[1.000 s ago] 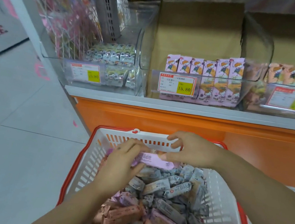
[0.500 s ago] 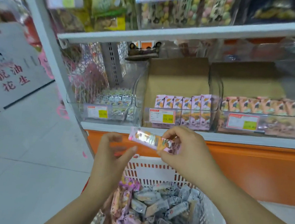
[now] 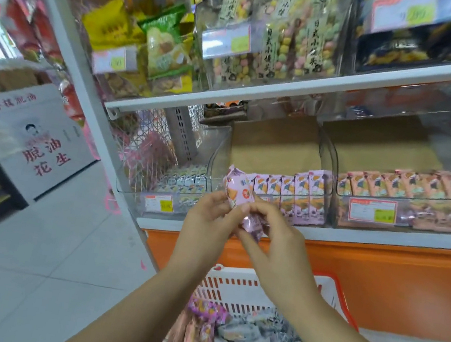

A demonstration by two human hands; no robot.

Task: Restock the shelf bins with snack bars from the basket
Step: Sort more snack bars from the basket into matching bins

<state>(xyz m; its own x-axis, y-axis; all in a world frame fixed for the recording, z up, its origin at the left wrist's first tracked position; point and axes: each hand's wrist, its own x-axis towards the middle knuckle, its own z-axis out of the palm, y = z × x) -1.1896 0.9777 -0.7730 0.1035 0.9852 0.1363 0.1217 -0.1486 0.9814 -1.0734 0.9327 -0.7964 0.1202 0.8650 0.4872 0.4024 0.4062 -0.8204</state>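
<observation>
Pink snack bar (image 3: 237, 190) pinched by both left hand (image 3: 207, 220) and right hand (image 3: 273, 235) | before middle bin (image 3: 271, 189) | above white basket (image 3: 234, 288) of bars

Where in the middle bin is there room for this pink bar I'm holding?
In the middle bin, bare gap at the left end, between its clear wall and the first standing bar. The rest of that row is packed tight; the right bin is full across.

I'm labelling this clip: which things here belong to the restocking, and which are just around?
Job: pink snack bar, held by left hand and right hand; basket; bin of pink bars.
Bystanders: green bag; white box.
</observation>
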